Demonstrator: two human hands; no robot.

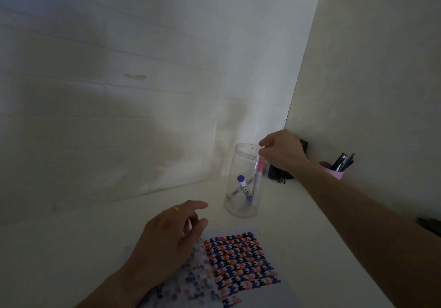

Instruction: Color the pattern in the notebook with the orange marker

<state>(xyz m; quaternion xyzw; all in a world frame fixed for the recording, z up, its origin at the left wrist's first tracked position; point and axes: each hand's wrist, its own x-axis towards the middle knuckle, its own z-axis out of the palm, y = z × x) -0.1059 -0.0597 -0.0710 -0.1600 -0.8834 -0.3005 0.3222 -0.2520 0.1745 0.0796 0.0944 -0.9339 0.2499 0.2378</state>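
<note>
Jar behind notebook; markers in jar; cup right.

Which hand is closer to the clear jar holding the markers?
Right. The right hand is at the clear jar's rim, fingers on the orange marker. The left hand hovers over the notebook, apart from the jar.

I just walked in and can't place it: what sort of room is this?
Probably a home desk or study corner. A patterned notebook lies on a pale table against a bare wall, with a clear jar of markers and a pink pen cup.
</note>
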